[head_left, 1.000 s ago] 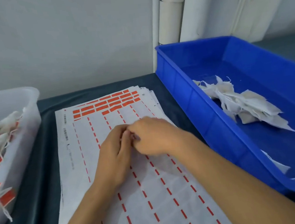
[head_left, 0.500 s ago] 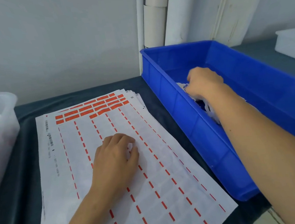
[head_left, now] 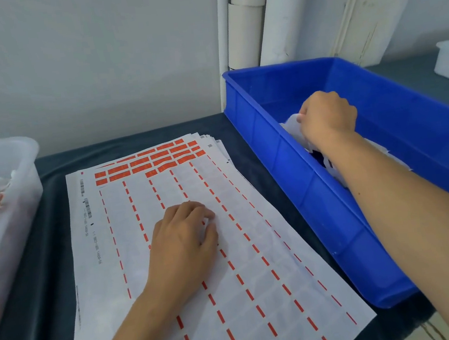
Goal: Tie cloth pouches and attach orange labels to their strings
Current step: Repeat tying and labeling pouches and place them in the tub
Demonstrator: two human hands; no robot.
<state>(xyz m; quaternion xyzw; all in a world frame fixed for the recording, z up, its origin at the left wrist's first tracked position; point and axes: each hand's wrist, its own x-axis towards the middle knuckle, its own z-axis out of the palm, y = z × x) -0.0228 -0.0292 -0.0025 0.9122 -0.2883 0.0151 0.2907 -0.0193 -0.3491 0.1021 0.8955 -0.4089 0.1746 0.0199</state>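
At the far left a translucent bin (head_left: 8, 177) on the dark surface (head_left: 37, 303) holds white pouches with orange tags; it sits close to the edge, so a careless drop could miss it. Next comes the stack of label sheets (head_left: 259, 291), mostly peeled, with the remaining orange labels (head_left: 147, 164) in rows at its far end. The left hand (head_left: 183, 244) rests on the sheet with fingers loosely bent, its grip holding nothing that I can see; if it lifts, the loose top sheet could slide or fan out. Further right, the right hand (head_left: 326, 117) reaches into the blue crate (head_left: 288, 179), its grip closed on a white cloth pouch (head_left: 292, 124) from the pile there. The pouches lie tangled, so strings may snag and drag out a second one, or the thin cloth may slip from a shallow pinch.
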